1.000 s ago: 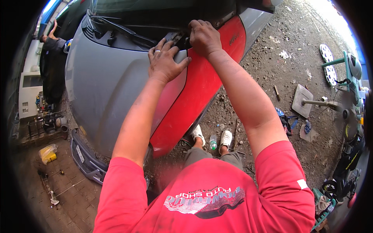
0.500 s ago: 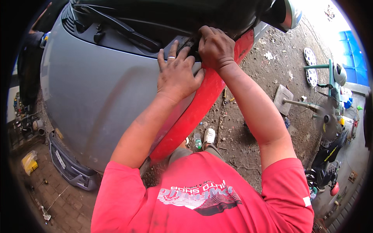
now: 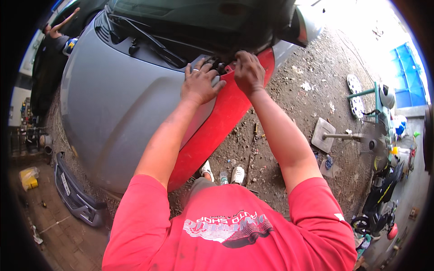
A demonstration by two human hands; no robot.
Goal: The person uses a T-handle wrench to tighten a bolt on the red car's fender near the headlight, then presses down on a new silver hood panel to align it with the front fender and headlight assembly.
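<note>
My left hand (image 3: 199, 83), a ring on one finger, lies flat with spread fingers on the rear corner of a grey car hood (image 3: 117, 104). Right beside it, my right hand (image 3: 248, 72) curls its fingertips onto a small dark part (image 3: 221, 67) at the top corner of the red fender (image 3: 212, 131), just below the windscreen. What the fingers pinch is mostly hidden by the hand. A black wiper (image 3: 153, 43) lies along the cowl to the left of both hands.
A side mirror (image 3: 294, 27) juts out above my right hand. A loose grey bumper (image 3: 74, 194) lies on the paving at lower left. On the dirt to the right stand a floor fan (image 3: 357, 140), a hubcap (image 3: 355, 92) and a motorbike (image 3: 384, 198). Another person (image 3: 54, 40) leans at upper left.
Both hands stay at the same hood and fender corner. My left hand has spread flatter on the hood, and my head has shifted, so the car sits further right and nearer.
</note>
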